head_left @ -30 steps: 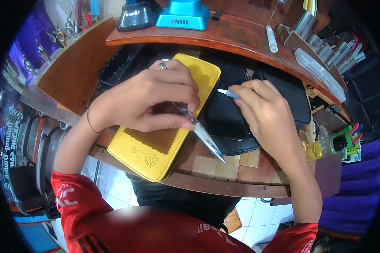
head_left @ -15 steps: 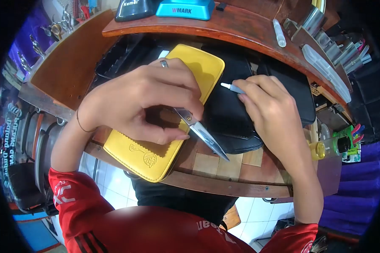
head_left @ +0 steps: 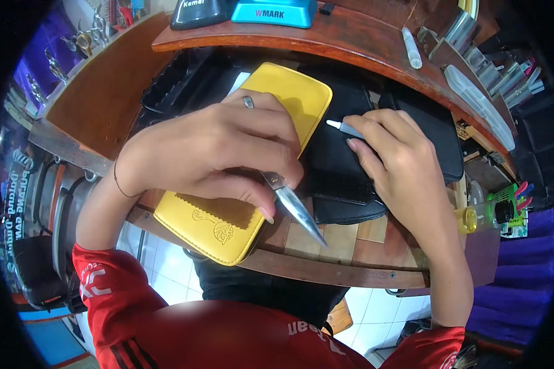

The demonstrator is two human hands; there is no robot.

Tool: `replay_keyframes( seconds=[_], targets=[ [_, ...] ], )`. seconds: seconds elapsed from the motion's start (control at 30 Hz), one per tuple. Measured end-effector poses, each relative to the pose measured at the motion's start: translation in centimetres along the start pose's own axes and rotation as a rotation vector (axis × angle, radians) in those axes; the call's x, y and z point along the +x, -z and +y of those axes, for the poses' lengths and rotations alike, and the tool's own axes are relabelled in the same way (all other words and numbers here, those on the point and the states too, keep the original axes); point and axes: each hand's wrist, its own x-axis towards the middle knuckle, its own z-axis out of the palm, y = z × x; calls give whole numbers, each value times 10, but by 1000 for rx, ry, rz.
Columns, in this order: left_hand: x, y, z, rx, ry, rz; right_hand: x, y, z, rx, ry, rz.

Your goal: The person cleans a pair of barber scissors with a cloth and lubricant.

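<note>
Yellow material covers the zipped-style case, which lies obliquely on the wooden table, partly beneath the left hand. The left hand's curled fingers grip a pair of metal scissors above the case and table; the thumb stands apart from the blades, which lie together and point towards the table's near edge. The handles are hidden by the hand. A ring encircles one finger. The right hand is closed on a small tube, its white tip directed towards the yellow case but apart from it. Black cases lie below and around the tube, to the right of the yellow one. Upon the raised shelf are a blue stand marked WMARK, a black stand and a white cylindrical tube.
</note>
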Motion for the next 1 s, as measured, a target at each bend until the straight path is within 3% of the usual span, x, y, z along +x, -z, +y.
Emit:
replay_keyframes(
  seconds=[0.17,0.4,0.57,0.67,0.77,0.83,0.93,1.0],
  targets=[
    [4,-8,9,72,-7,10,-1,1,0,6,4,-3],
    [4,-17,11,367,-8,270,7,8,2,82,-1,-84],
    [-2,-8,13,439,32,280,30,16,1,84,9,-50],
    [-1,-2,12,611,-41,401,34,21,-13,159,-11,-19],
    [-6,8,16,577,-44,408,28,19,-21,296,-91,27],
    [-9,12,15,537,39,283,24,14,-16,271,-44,64],
    [-6,-7,-4,224,51,211,11,9,-4,337,-148,69],
    [-4,-7,-6,181,49,198,8,5,2,341,-153,81]
  ],
)
